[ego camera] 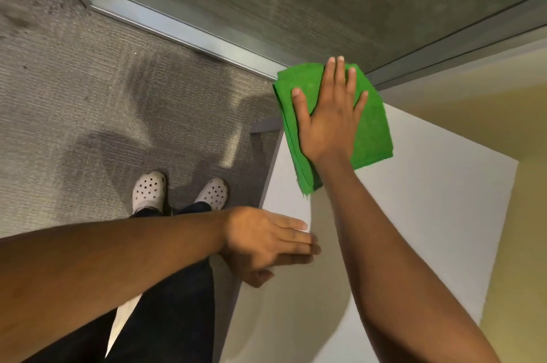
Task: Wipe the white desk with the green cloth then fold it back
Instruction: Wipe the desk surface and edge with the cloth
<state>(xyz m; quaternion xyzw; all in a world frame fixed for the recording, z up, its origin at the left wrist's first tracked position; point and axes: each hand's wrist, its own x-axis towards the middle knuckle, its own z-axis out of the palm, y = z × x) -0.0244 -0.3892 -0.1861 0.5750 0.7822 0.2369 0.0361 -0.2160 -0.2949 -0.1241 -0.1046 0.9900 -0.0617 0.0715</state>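
Green cloth (367, 126), folded into a pad, is pressed flat under the spread right hand (328, 123) at the far corner of the white desk (429, 214), its long axis running along the forearm toward the body. The left hand (266, 241) is laid flat and empty on the near edge, so the unwiped surface is judged to lie toward the body.

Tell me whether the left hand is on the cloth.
No. The left hand rests on the bare desk; only the right hand presses the cloth.
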